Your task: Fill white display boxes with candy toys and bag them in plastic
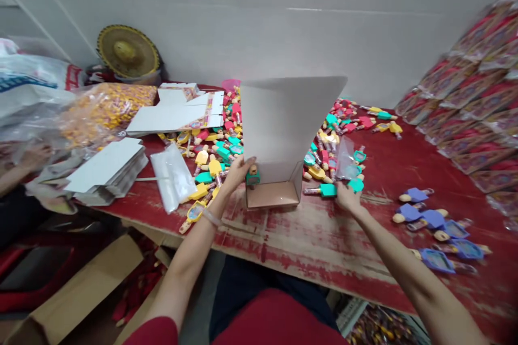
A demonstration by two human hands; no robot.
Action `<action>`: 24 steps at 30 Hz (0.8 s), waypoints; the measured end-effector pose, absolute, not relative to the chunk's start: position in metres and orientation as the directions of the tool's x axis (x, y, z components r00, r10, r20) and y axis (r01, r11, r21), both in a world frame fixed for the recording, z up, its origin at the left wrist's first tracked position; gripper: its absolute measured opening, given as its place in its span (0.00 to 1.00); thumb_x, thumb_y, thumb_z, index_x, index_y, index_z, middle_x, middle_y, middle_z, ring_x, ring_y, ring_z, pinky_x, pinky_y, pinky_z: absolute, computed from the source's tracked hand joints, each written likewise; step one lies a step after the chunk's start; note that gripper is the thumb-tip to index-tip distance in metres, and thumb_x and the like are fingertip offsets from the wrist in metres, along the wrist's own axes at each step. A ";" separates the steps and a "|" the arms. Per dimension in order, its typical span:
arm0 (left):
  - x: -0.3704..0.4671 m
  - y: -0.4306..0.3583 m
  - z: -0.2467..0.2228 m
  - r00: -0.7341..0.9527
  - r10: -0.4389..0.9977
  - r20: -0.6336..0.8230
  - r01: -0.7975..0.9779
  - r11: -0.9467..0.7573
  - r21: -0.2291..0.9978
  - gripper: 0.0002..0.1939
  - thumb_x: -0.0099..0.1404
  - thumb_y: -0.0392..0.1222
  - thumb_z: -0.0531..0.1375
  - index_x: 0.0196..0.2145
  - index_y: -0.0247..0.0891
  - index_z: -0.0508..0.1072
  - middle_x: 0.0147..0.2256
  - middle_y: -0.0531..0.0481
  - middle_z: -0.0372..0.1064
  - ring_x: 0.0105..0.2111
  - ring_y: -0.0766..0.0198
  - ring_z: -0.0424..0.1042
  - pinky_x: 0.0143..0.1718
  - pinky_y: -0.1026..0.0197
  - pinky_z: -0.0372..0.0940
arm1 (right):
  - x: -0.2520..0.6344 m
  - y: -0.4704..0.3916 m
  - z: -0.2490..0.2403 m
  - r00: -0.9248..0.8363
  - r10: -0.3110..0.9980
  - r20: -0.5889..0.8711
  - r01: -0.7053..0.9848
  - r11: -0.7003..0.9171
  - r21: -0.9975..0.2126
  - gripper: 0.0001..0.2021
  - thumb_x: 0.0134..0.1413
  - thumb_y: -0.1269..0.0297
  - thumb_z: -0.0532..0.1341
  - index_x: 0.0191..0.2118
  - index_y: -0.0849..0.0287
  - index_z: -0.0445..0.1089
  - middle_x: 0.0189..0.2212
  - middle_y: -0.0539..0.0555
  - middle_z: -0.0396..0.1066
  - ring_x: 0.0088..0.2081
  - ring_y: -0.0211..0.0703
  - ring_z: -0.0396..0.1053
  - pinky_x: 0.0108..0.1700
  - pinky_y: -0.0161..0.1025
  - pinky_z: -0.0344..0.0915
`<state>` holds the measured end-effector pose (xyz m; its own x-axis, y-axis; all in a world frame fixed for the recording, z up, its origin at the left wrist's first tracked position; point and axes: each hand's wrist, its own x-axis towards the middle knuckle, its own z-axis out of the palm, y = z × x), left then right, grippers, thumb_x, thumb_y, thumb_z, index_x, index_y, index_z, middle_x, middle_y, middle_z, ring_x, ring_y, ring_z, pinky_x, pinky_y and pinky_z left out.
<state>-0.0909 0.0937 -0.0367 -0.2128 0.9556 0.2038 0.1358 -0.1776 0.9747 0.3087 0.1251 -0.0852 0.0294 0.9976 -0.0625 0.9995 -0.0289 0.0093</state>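
Note:
An open cardboard box (pixel 273 194) with a tall raised white lid (pixel 289 118) stands in front of me. My left hand (pixel 239 172) is at its left wall, fingers closed on a small green plastic toy (pixel 253 178) with a tan knob, at the box's opening. The box's brown floor shows bare in its visible part. To the right of the box, my right hand (pixel 347 197) is closed on a green toy (pixel 356 184). Beside it lies another green toy with a clear tube (pixel 327 190). Its fingertips are partly hidden.
Red, yellow and green toys (pixel 214 167) are heaped behind the box. Purple toys (pixel 433 219) lie at the right. Flattened cartons (pixel 107 164) and clear bags (pixel 173 175) are on the left. Packed bags (pixel 473 91) are stacked far right. Another person's hand (pixel 36 157) is at the left edge.

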 end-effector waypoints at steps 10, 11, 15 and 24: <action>-0.057 0.090 -0.056 -0.386 0.899 0.206 0.193 -0.140 0.971 0.15 0.65 0.53 0.62 0.30 0.39 0.70 0.27 0.54 0.67 0.28 0.65 0.65 0.32 0.63 0.61 | 0.334 0.025 -0.042 -0.389 0.910 0.142 0.819 0.412 -0.399 0.25 0.69 0.53 0.50 0.64 0.58 0.68 0.39 0.60 0.78 0.36 0.49 0.76 0.43 0.43 0.72; -0.054 0.089 -0.056 -0.381 0.902 0.203 0.206 -0.131 0.970 0.15 0.65 0.54 0.62 0.30 0.38 0.71 0.26 0.53 0.68 0.28 0.64 0.66 0.32 0.63 0.61 | 0.322 0.017 -0.028 -0.420 0.891 0.175 0.803 0.454 -0.385 0.24 0.69 0.53 0.51 0.63 0.57 0.70 0.37 0.59 0.78 0.34 0.48 0.76 0.41 0.41 0.71; -0.038 0.081 -0.062 -0.331 0.924 0.191 0.183 -0.136 0.974 0.18 0.66 0.58 0.61 0.34 0.38 0.74 0.30 0.50 0.73 0.32 0.61 0.70 0.34 0.62 0.64 | 0.246 0.007 -0.003 -0.651 0.753 0.095 0.720 0.652 -0.240 0.22 0.71 0.57 0.51 0.62 0.58 0.71 0.39 0.61 0.79 0.36 0.47 0.76 0.40 0.39 0.70; -0.032 0.083 -0.065 -0.292 0.946 0.143 0.049 -0.135 0.990 0.17 0.67 0.56 0.59 0.37 0.38 0.72 0.32 0.51 0.72 0.32 0.63 0.70 0.35 0.63 0.66 | 0.152 0.056 0.021 -0.708 0.608 -0.358 0.643 0.765 0.028 0.17 0.67 0.68 0.54 0.55 0.60 0.75 0.41 0.64 0.78 0.41 0.53 0.76 0.41 0.40 0.66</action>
<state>-0.0324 0.0827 -0.0649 -0.2919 0.9457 0.1432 0.0490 -0.1348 0.9897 0.1516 0.0560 0.0210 -0.7082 0.6083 -0.3584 0.6431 0.7652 0.0280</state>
